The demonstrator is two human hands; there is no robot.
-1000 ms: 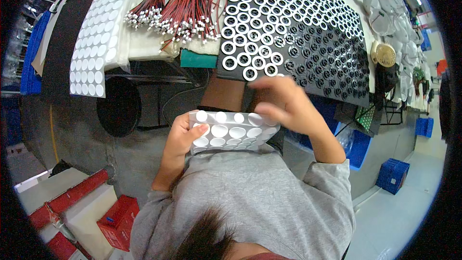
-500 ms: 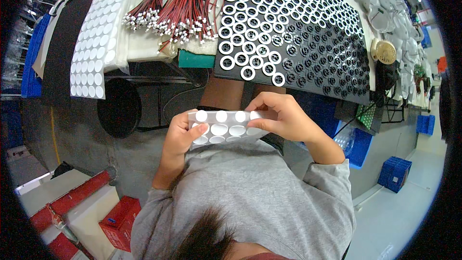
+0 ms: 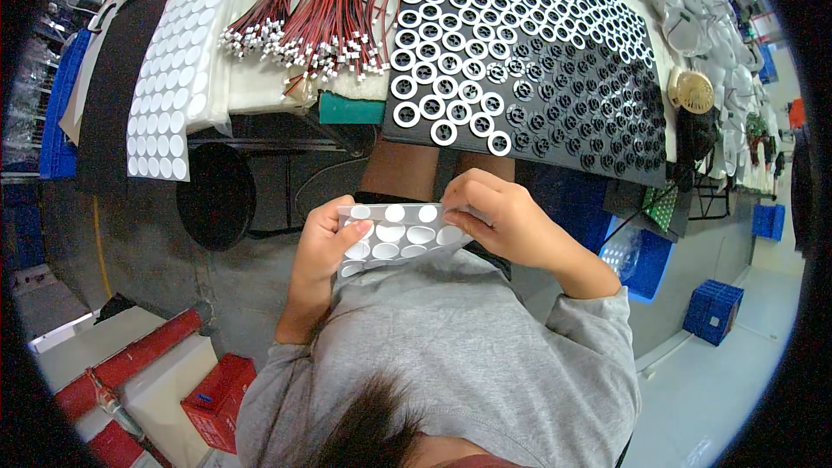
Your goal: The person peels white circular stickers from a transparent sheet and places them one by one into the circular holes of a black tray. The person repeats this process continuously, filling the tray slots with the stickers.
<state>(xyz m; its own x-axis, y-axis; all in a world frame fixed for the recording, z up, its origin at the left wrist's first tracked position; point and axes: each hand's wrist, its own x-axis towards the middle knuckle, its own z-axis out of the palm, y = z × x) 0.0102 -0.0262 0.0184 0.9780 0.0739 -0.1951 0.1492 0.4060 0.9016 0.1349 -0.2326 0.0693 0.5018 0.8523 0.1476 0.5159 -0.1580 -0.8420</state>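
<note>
A translucent sheet of round white stickers [image 3: 390, 233] is stretched between my hands in front of my grey shirt, its rows tilted and slightly curled. My left hand [image 3: 321, 247] grips its left edge, thumb on top. At the upper right corner, my right hand [image 3: 503, 221] pinches thumb and fingers together on the edge; whether a single sticker is between the fingertips is hidden. Beyond my knees lies a black board [image 3: 397, 133] carrying rows of black round parts [image 3: 572, 106]. White rings [image 3: 432, 107] sit on those in its left and far portions.
Bundles of red and black wires [image 3: 334, 13] with white connectors lie on the table, left of the board. A larger sticker sheet [image 3: 149, 132] overhangs the table's edge. A black round stool [image 3: 215, 195], a red box [image 3: 221, 399] and a blue crate [image 3: 712, 312] stand lower down.
My right hand has shifted slightly left and its fingers have curled in at the sheet's corner. More of the sheet's right end shows now. My left hand stays in place.
</note>
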